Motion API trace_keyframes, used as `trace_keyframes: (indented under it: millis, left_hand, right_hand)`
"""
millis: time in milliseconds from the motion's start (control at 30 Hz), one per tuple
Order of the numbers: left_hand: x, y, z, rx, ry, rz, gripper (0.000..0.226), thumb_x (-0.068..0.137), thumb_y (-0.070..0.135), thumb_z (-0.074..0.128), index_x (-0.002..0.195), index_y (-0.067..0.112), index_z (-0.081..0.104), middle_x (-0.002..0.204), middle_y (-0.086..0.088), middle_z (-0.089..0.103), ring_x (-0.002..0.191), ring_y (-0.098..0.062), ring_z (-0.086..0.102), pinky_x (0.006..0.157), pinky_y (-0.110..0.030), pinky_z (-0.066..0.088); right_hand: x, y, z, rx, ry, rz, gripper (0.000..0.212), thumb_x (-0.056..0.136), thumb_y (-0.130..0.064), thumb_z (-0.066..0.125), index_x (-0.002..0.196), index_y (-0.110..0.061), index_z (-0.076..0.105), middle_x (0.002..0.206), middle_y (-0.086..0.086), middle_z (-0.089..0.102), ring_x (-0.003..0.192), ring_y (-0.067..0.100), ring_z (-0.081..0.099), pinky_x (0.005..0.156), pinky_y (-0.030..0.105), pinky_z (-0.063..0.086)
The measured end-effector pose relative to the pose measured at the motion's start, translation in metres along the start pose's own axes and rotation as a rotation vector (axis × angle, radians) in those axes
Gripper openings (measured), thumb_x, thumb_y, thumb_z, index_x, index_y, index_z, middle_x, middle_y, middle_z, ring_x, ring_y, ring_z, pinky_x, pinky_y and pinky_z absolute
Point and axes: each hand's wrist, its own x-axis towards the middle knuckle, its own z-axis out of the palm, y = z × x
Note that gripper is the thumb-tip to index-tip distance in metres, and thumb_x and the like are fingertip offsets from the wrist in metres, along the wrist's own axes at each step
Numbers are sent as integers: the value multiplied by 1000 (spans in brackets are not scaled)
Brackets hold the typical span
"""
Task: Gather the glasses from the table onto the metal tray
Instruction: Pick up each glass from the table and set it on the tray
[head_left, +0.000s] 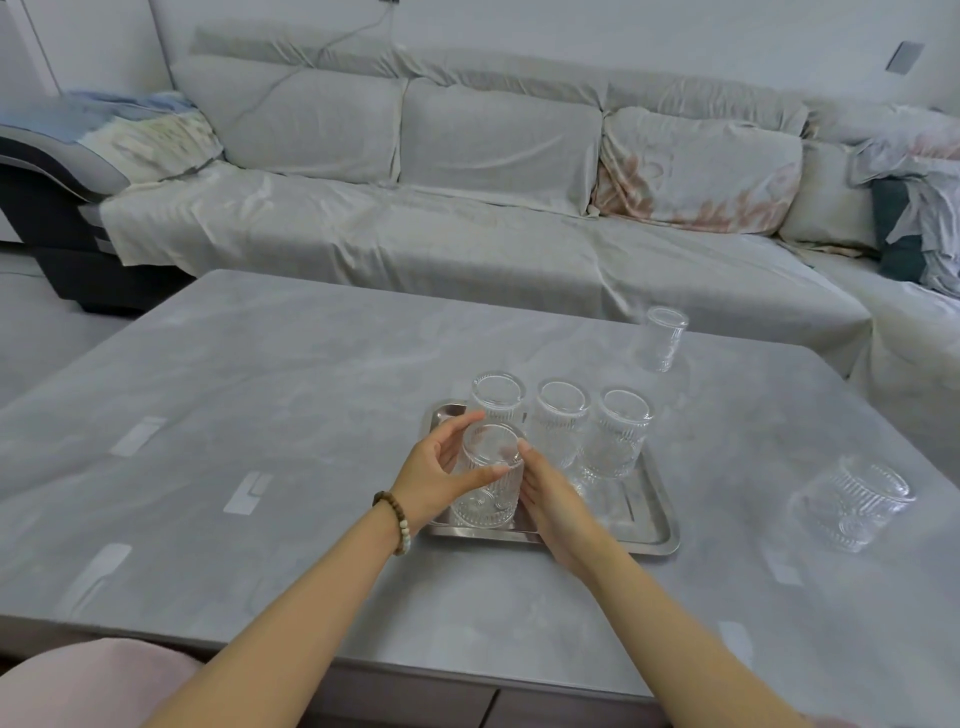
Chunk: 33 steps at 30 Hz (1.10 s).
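Note:
A metal tray lies on the grey table. Three ribbed clear glasses stand upside down in its back row: left, middle, right. A fourth upturned glass stands at the tray's front left. My left hand wraps its left side, thumb across the front, and my right hand presses flat against its right side. Two more upturned glasses stand off the tray: one far back right, one near the right edge.
A long sofa under a pale cover runs behind the table and turns down the right side. Bedding and pillows are piled at its right end. A pink cushion sits at the lower left, below the table's front edge.

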Motion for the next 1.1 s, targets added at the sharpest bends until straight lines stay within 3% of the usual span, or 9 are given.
trace_keyframes:
  millis: [100, 167, 233, 300, 567, 700, 833, 967, 1100]
  left_hand:
    - [-1, -2, 0, -50, 15, -33, 67, 51, 53, 81, 113, 38, 60, 129, 10, 59, 121, -2, 53, 105, -28, 41]
    - [-2, -4, -1, -74, 41, -48, 60, 55, 54, 77, 110, 37, 62, 123, 13, 63, 117, -1, 56, 101, -25, 44]
    - [-3, -6, 0, -95, 60, -47, 57, 57, 53, 76, 109, 35, 64, 118, 13, 66, 114, -1, 58, 92, -18, 48]
    - [-2, -5, 2, -108, 74, -49, 55, 58, 51, 76, 109, 33, 64, 117, 12, 67, 113, -2, 59, 82, -11, 49]
    - [0, -1, 5, -118, 104, -61, 37, 73, 30, 74, 108, 28, 63, 114, 9, 67, 111, -4, 60, 74, -9, 49]
    - [9, 16, -8, -57, 151, -64, 30, 77, 28, 70, 107, 26, 65, 115, 7, 66, 111, -8, 59, 89, -19, 48]
    - [49, 55, -24, 18, 217, -17, 18, 84, 24, 65, 101, 25, 65, 109, 1, 65, 99, -14, 62, 87, -27, 50]
    - [117, 86, -3, 115, 82, -38, 18, 88, 28, 58, 105, 23, 63, 114, -2, 62, 94, -13, 61, 78, -24, 51]
    - [197, 95, 51, 236, -75, -110, 26, 90, 36, 53, 112, 22, 56, 109, 5, 59, 89, -7, 60, 72, -21, 51]
  right_hand:
    - [0, 0, 1, 7, 7, -4, 33, 94, -49, 47, 82, -46, 77, 98, -17, 77, 99, 3, 70, 106, 43, 38]
    - [-1, -2, 2, 5, 5, -22, 29, 90, -51, 51, 84, -44, 78, 102, -15, 76, 100, 3, 70, 89, 23, 54]
    - [-2, -3, 2, -1, 3, -38, 30, 92, -49, 49, 89, -42, 78, 101, -16, 77, 96, -3, 70, 69, 9, 53]
    - [-3, -5, 3, -17, 19, -38, 31, 94, -51, 45, 95, -44, 76, 106, -13, 76, 97, -1, 70, 64, 8, 51]
    - [-5, -8, 1, -37, 37, -51, 31, 95, -48, 47, 102, -36, 75, 111, -9, 75, 105, 4, 69, 77, 14, 54]
    - [-7, -19, -12, -133, 82, -47, 33, 93, -46, 52, 116, -26, 65, 124, -5, 67, 119, 10, 60, 103, 29, 43]
    - [-8, -67, -55, -140, 85, -113, 22, 94, -32, 56, 112, -24, 65, 121, -5, 68, 115, 10, 64, 95, 26, 50]
    - [5, -121, -125, -139, 230, -189, 24, 93, -27, 58, 116, -20, 62, 123, 1, 67, 111, 13, 65, 89, 27, 52]
    - [41, -143, -200, -120, 437, -179, 32, 93, -23, 59, 124, -17, 52, 132, 8, 59, 121, 22, 57, 101, 37, 46]
